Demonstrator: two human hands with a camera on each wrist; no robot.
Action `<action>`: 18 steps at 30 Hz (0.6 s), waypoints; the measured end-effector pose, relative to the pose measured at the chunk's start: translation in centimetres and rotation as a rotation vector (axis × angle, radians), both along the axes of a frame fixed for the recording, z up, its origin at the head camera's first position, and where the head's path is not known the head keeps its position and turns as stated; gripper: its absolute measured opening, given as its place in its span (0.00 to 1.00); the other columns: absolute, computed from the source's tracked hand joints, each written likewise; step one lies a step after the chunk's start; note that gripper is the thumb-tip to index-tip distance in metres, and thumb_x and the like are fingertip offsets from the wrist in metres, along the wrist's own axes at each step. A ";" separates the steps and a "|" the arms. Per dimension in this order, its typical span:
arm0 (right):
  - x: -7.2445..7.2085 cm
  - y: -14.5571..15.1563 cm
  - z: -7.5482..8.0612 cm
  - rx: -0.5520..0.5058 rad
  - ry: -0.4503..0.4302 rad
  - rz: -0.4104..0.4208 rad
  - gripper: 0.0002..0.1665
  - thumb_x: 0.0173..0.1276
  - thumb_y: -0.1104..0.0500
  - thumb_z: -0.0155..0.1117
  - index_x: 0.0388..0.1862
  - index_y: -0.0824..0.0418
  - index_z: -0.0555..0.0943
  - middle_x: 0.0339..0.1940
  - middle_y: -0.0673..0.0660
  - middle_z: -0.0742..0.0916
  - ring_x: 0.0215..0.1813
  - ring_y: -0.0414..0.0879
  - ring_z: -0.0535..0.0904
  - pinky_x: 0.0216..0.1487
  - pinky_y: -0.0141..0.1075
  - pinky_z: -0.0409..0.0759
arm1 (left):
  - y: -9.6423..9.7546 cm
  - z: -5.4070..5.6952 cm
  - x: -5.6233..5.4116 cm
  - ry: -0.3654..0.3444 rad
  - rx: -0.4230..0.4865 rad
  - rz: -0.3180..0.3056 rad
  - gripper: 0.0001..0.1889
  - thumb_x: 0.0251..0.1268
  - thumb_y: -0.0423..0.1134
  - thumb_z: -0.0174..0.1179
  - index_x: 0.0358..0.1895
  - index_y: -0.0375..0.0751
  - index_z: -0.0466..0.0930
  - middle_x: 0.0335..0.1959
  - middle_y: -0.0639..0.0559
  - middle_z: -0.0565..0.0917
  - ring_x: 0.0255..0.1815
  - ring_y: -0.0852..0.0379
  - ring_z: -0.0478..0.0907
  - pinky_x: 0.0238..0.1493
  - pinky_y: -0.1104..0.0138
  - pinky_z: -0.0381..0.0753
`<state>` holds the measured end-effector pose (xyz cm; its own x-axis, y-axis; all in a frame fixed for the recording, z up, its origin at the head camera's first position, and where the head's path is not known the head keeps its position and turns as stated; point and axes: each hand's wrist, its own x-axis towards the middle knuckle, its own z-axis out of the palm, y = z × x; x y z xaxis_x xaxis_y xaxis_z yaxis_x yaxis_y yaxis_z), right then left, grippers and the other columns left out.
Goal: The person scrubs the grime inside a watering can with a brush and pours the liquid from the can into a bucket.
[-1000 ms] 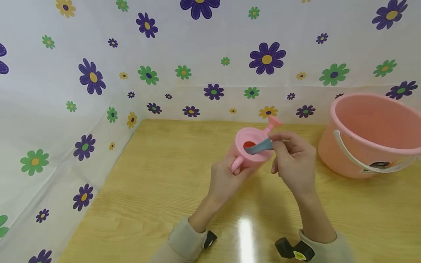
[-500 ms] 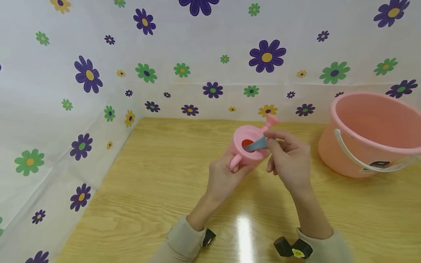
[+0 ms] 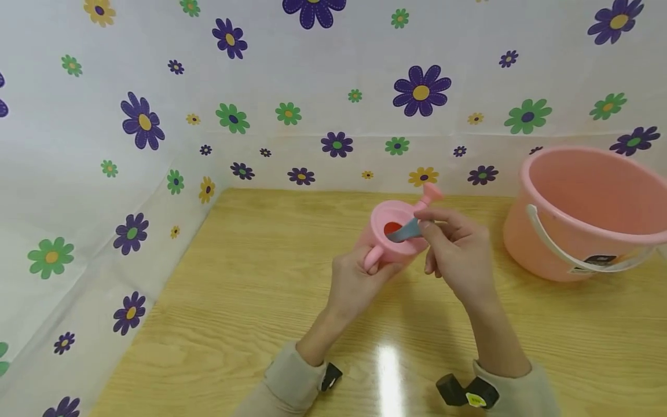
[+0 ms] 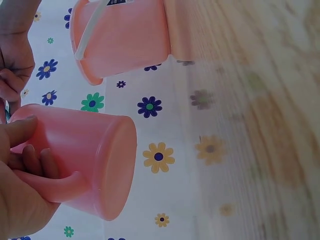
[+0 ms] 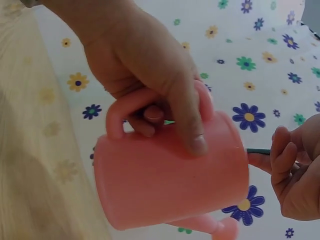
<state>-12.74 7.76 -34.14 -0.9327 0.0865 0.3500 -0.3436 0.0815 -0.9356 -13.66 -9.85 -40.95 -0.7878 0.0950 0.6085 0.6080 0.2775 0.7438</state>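
The can (image 3: 398, 255) is held above the surface (image 3: 234, 278), its base clear of it in both wrist views. Its long axis runs roughly upright, a little tilted, with the mouth turned up towards the person. The handle (image 3: 373, 258) is on the near side, and the spout (image 3: 429, 195) sticks out on the far side, towards the right.

The left hand (image 3: 356, 284) has its fingers curled through and round the handle, with the thumb lying along the can's wall. The right hand (image 3: 461, 255) pinches the end of a blue tool (image 3: 406, 230) between thumb and forefinger, the other fingers bent loosely below.

The relation that seems to matter most is between tool and mouth. The right hand is just beside the rim, on the right; from its fingertips the tool's long axis slants left and slightly towards the person, bringing the tip to the hole in the can's top. Something red (image 3: 392, 227) shows inside that hole, next to the tip. How deep the tip reaches, and whether it touches the red, I cannot tell.

A pink bucket (image 3: 526, 249) stands farther right on the surface, apart from the right hand, its white handle (image 3: 547, 238) hanging down the near side. Flowered cloth (image 3: 250, 69) hangs behind and to the left.
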 end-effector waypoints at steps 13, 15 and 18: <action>-0.1 -0.6 -0.2 0.058 0.048 0.072 0.10 0.72 0.63 0.61 0.48 0.63 0.85 0.23 0.59 0.83 0.11 0.50 0.71 0.13 0.33 0.70 | -0.3 0.3 -0.5 0.040 -0.050 0.033 0.28 0.53 0.35 0.75 0.15 0.43 0.59 0.14 0.60 0.58 0.17 0.66 0.58 0.20 0.74 0.58; -0.1 -0.4 -0.3 0.040 0.062 0.050 0.09 0.72 0.64 0.61 0.47 0.63 0.85 0.21 0.59 0.82 0.11 0.50 0.71 0.13 0.33 0.70 | -0.4 0.1 -0.4 0.040 -0.047 0.031 0.28 0.53 0.35 0.75 0.15 0.43 0.59 0.15 0.60 0.58 0.18 0.66 0.58 0.21 0.74 0.59; 0.1 0.2 -0.2 -0.023 0.062 -0.001 0.09 0.72 0.65 0.62 0.46 0.63 0.86 0.18 0.56 0.80 0.10 0.49 0.69 0.12 0.31 0.70 | -0.5 0.0 -0.1 0.030 -0.048 0.021 0.28 0.53 0.34 0.75 0.15 0.43 0.59 0.16 0.60 0.57 0.18 0.66 0.58 0.22 0.74 0.59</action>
